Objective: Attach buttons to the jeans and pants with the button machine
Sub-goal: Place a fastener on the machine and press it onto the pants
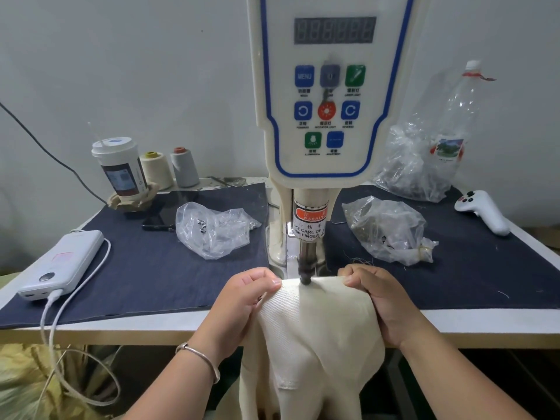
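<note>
The cream button machine (330, 95) stands in the middle of the table, its dark metal punch (305, 272) pressed down onto the top edge of a pair of cream pants (318, 322). The pants hang over the table's front edge. My left hand (242, 301) pinches the cloth just left of the punch. My right hand (375, 295) grips the cloth just right of it. A clear bag with a few metal buttons (212, 230) lies left of the machine. Another clear bag of dark parts (391, 228) lies on the right.
Dark denim cloth (145, 268) covers the tabletop. On the left are a white power bank (63, 263) with cable, a phone (169, 210), a paper cup (119, 168) and two thread cones (169, 169). A white controller (485, 210), a bag and a plastic bottle (454, 128) sit right.
</note>
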Action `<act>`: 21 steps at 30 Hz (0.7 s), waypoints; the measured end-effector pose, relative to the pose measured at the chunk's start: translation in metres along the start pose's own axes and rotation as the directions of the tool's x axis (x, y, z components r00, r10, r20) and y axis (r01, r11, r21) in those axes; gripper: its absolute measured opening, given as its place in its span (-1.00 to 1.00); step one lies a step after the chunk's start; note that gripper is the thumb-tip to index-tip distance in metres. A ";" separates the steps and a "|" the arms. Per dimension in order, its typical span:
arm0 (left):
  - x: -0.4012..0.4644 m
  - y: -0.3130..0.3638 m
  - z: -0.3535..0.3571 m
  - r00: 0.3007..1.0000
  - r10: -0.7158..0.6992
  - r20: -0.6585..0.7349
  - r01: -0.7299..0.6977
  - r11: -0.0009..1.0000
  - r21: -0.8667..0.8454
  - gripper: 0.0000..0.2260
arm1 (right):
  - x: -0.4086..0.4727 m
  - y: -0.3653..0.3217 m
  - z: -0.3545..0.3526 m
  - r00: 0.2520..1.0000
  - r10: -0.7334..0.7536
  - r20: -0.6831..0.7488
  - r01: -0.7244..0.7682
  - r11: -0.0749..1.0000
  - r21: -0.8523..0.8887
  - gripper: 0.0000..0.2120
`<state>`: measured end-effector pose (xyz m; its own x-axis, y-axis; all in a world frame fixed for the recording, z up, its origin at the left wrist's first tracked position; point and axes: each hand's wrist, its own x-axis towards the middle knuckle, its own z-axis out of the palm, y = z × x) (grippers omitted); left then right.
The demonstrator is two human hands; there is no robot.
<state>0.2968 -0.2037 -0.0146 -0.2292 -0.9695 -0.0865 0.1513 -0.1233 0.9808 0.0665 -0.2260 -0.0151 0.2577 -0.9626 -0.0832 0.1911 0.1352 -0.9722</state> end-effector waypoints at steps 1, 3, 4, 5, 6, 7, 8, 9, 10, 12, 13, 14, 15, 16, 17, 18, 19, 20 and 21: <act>-0.001 0.000 0.001 1.000 -0.001 -0.003 0.001 1.000 -0.003 -0.85 | -0.001 0.000 0.000 1.000 -0.001 0.002 0.001 1.000 0.000 -0.84; -0.004 0.001 0.002 1.000 0.011 -0.016 -0.011 1.000 0.005 -0.85 | -0.003 0.000 0.002 1.000 -0.012 0.002 0.012 1.000 -0.002 -0.83; -0.004 0.001 0.003 0.999 0.020 -0.029 -0.019 1.000 0.007 -0.85 | -0.004 0.000 0.003 1.000 -0.021 -0.007 0.021 1.000 0.001 -0.83; -0.005 0.002 0.003 0.999 0.026 -0.043 -0.025 1.000 0.012 -0.85 | -0.005 -0.001 0.004 1.000 -0.028 -0.014 0.028 1.000 0.004 -0.83; -0.005 0.002 0.004 0.998 0.030 -0.055 -0.029 0.999 0.022 -0.85 | -0.006 -0.002 0.005 0.999 -0.032 -0.019 0.032 0.999 0.005 -0.83; -0.005 0.004 0.005 0.997 0.034 -0.066 -0.032 0.999 0.034 -0.85 | -0.007 -0.005 0.007 0.999 -0.033 -0.022 0.033 0.999 0.003 -0.82; -0.007 0.005 0.006 0.996 0.038 -0.075 -0.035 0.999 0.042 -0.85 | -0.008 -0.008 0.009 0.999 -0.032 -0.020 0.032 0.999 0.004 -0.80; -0.008 0.007 0.009 0.996 0.043 -0.082 -0.039 0.998 0.041 -0.85 | -0.011 -0.011 0.010 0.999 -0.034 -0.018 0.034 0.999 0.010 -0.78; -0.011 0.009 0.011 0.995 0.047 -0.089 -0.045 0.999 0.031 -0.85 | -0.014 -0.013 0.012 0.999 -0.037 -0.017 0.037 0.999 0.022 -0.75; -0.023 0.012 0.017 0.993 0.085 -0.086 -0.082 0.996 0.037 -0.83 | -0.027 -0.019 0.016 0.998 -0.058 -0.005 0.058 0.996 0.066 -0.76; -0.031 0.012 0.019 0.991 0.116 -0.067 -0.113 0.992 0.054 -0.81 | -0.036 -0.021 0.019 0.997 -0.078 0.010 0.077 0.993 0.093 -0.78; -0.041 0.011 0.020 0.988 0.147 -0.041 -0.144 0.988 0.064 -0.78 | -0.047 -0.023 0.021 0.995 -0.098 0.030 0.094 0.989 0.116 -0.79; -0.052 0.009 0.021 0.985 0.173 -0.017 -0.171 0.983 0.062 -0.76 | -0.058 -0.024 0.024 0.992 -0.118 0.053 0.110 0.984 0.137 -0.80; -0.062 0.007 0.020 0.981 0.194 0.008 -0.195 0.979 0.056 -0.73 | -0.069 -0.025 0.028 0.988 -0.139 0.073 0.126 0.980 0.157 -0.81; -0.072 0.005 0.019 0.976 0.215 0.033 -0.217 0.975 0.054 -0.73 | -0.079 -0.027 0.033 0.983 -0.158 0.092 0.140 0.974 0.178 -0.81; -0.082 0.004 0.018 0.972 0.229 0.056 -0.233 0.970 0.064 -0.72 | -0.087 -0.030 0.038 0.978 -0.176 0.110 0.151 0.968 0.202 -0.82; -0.090 0.003 0.016 0.968 0.237 0.080 -0.244 0.965 0.091 -0.70 | -0.093 -0.034 0.044 0.972 -0.196 0.129 0.163 0.959 0.231 -0.83; -0.098 0.003 0.014 0.968 0.235 0.090 -0.246 0.961 0.128 -0.63 | -0.097 -0.039 0.049 0.965 -0.215 0.149 0.169 0.948 0.268 -0.85; -0.106 0.001 0.012 0.971 0.224 0.085 -0.236 0.957 0.168 -0.52 | -0.100 -0.045 0.056 0.958 -0.230 0.169 0.171 0.936 0.306 -0.87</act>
<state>0.3096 -0.0987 -0.0028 -0.2702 -0.9509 0.1509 0.0378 0.1462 0.9885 0.0849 -0.1230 0.0494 0.3627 -0.9141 0.1811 0.5131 0.0337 -0.8577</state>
